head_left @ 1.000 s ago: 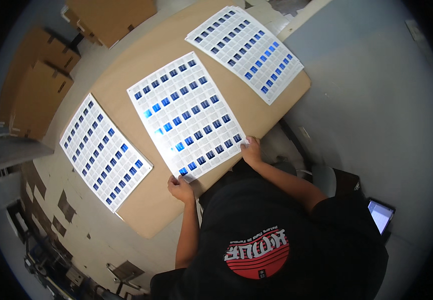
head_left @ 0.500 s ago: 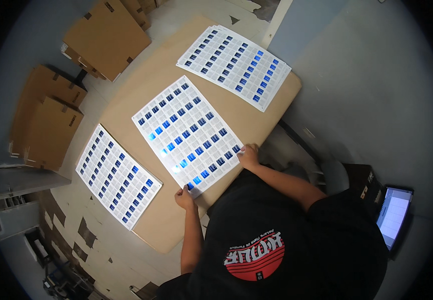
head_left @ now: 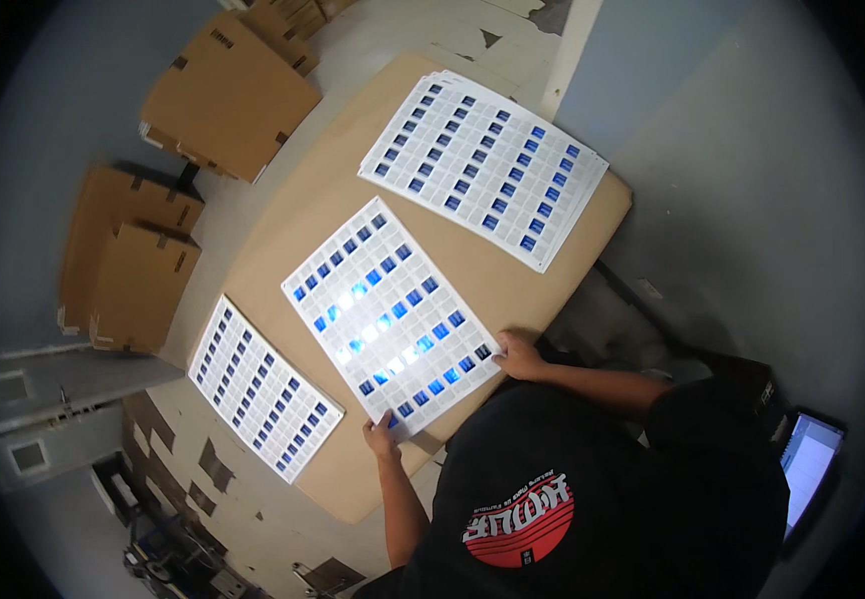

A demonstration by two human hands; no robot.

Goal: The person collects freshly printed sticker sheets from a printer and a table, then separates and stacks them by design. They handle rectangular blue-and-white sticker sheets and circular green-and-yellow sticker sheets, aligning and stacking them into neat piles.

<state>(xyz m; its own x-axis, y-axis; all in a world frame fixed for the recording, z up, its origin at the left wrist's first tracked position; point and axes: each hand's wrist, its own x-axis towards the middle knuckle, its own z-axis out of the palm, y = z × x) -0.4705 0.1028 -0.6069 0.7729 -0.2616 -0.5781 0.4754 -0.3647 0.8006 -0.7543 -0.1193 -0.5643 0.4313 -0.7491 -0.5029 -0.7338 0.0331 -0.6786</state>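
Note:
A large printed sheet (head_left: 413,262) with rows of small blue pictures lies at the middle of a brown-topped table (head_left: 338,494). My left hand (head_left: 381,439) pinches its near left corner, thumb on top. At the near right corner, my right hand (head_left: 519,356) is closed on the sheet's edge, its fingertips partly hidden. Bright glare crosses the sheet's middle rows. To the left rests a neat stack of similar sheets (head_left: 265,389). A larger stack (head_left: 482,160), its edges slightly fanned, sits at the far right of the table. Neither hand touches the stacks.
Flat brown cartons (head_left: 238,90) lean at the back left, with more cartons (head_left: 143,280) standing below them. The table's right edge runs beside the grey floor (head_left: 732,250). A lit screen (head_left: 812,469) is at my right.
The whole view has shifted, so the table and sheets appear lower and farther right. Glare on the middle sheet has moved. Both hands keep hold of its near corners.

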